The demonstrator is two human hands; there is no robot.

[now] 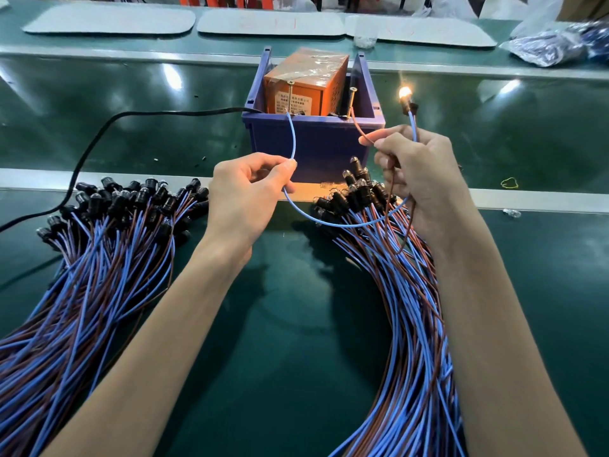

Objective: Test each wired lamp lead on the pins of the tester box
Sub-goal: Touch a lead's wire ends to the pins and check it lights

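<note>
Plainly, in the head view, the main risk is a false reading. The lit lamp (405, 93) presumably glows only while both bare ends sit on the pins. A small wobble of either hand could lift the blue wire (293, 136) off the left pin (290, 82) or the brown wire (361, 135) off the right pin (352, 91), so a good lead might be judged dead. Fingers straying to the live pins, or the two ends meeting, would be worse. The lead's slack loop hangs over the right pile of leads (405, 291) and may snag there when drawn away. The left hand (250, 192) pinches the blue wire between thumb and forefinger, just in front of the blue bin (313, 143) that holds the orange tester box (296, 90). The right hand (418, 179) is curled round both wires below the lamp, which stands above its knuckles, right of the bin. Another pile (99, 258) lies on the green surface (296, 324) to the left.
</note>
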